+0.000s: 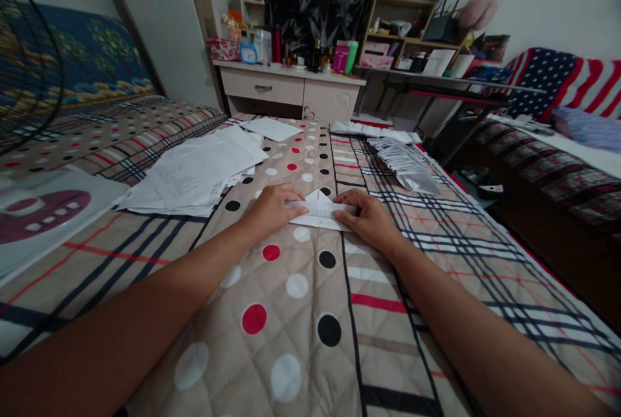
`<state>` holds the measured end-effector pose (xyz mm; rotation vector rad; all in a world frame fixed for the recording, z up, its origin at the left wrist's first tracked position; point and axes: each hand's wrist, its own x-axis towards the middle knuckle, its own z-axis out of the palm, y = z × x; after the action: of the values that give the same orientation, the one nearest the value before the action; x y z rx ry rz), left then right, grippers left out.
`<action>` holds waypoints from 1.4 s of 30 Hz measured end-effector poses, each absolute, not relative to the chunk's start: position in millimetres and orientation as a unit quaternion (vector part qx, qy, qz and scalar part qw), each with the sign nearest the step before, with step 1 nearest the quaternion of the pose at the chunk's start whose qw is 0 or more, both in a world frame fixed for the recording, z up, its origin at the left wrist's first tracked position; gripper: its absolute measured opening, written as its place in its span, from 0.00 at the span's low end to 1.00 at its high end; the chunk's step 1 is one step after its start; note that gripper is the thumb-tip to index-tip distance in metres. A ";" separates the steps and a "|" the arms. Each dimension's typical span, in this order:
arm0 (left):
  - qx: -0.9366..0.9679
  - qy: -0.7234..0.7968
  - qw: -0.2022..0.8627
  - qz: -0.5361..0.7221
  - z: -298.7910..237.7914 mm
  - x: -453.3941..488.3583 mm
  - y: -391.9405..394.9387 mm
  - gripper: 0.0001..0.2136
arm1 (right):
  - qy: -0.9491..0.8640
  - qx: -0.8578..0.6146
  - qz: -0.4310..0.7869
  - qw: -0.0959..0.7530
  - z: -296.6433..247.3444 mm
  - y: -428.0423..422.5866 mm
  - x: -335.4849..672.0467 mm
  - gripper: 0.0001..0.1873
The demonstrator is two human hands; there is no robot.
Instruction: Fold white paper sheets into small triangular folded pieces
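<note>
I see the left hand [272, 207] and right hand [372, 218] pressing the folded paper [320, 211] mid bed [291, 326], each grip spread flat (nothing clasped). Loose sheets [194, 174] lie toward its left edge.

Occlusions noted.
The left hand [272, 207] and right hand [371, 218] are covering both ends of the folded white printed paper sheet [320, 212], its print reading too small; the black wire fan guard [29, 48] is running off the left edge.

Matt paper sheet [320, 212] (creased) on quilted cloth bedspread [301, 313]
</note>
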<state>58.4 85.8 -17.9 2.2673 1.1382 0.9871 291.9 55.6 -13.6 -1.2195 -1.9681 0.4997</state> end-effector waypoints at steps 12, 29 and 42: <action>0.802 0.448 0.207 0.336 -22.8 41.7 101.6 0.05 | -0.756 -0.525 0.189 0.343 -7.8 55.8 290.3 0.04; 0.809 0.455 0.175 0.329 -26.5 32.2 105.5 0.09 | -0.707 -0.602 0.189 0.318 -5.8 54.6 292.9 0.06; 0.814 0.445 0.174 0.329 -28.9 31.1 107.4 0.09 | -0.678 -0.602 0.267 0.327 -7.9 61.1 304.2 0.04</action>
<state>31.1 107.4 -28.9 2.3084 1.2623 0.9336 304.2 61.1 -7.9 -1.5761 -1.7767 0.7007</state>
